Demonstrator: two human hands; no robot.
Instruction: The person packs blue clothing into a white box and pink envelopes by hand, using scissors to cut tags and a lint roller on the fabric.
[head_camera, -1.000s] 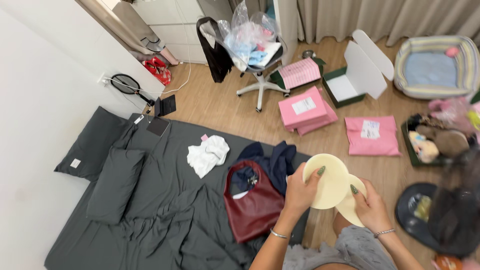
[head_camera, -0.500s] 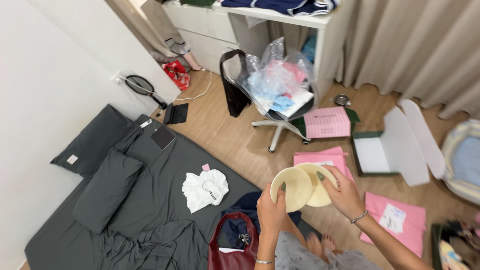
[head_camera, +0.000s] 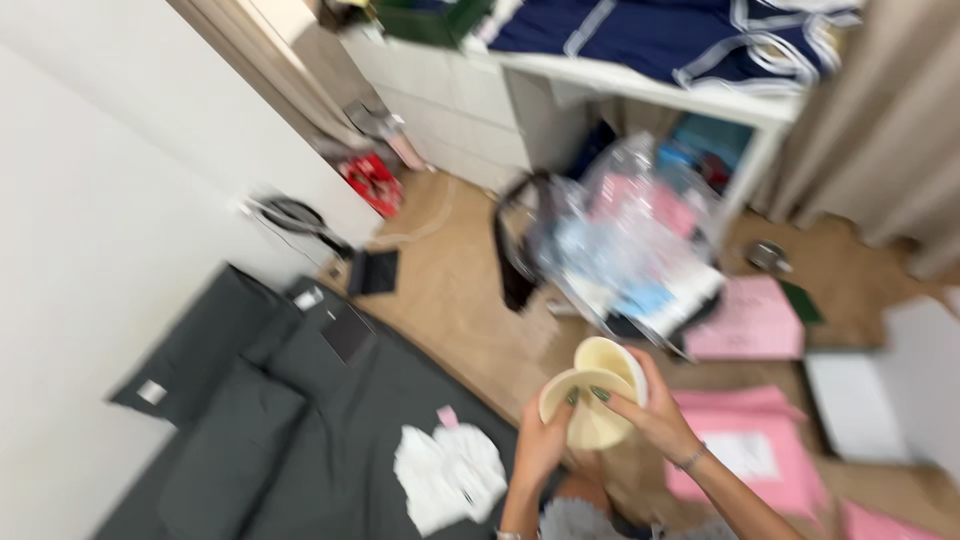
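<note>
a person's left hand (head_camera: 540, 440) and right hand (head_camera: 650, 415) grip two pale yellow round pads (head_camera: 595, 395), one partly overlapping the other, held up in front of the body above the wooden floor (head_camera: 450, 290). both pads are in hand, pressed close together and not set down anywhere. the view is blurred. below left lies a dark grey mattress (head_camera: 300, 430) with pillows (head_camera: 220, 440) and a crumpled white garment (head_camera: 448, 478). beyond the hands, a swivel chair piled with clear plastic bags (head_camera: 630, 240) stands before a white desk (head_camera: 640, 90); pink parcels (head_camera: 750, 320) litter the floor to the right.
</note>
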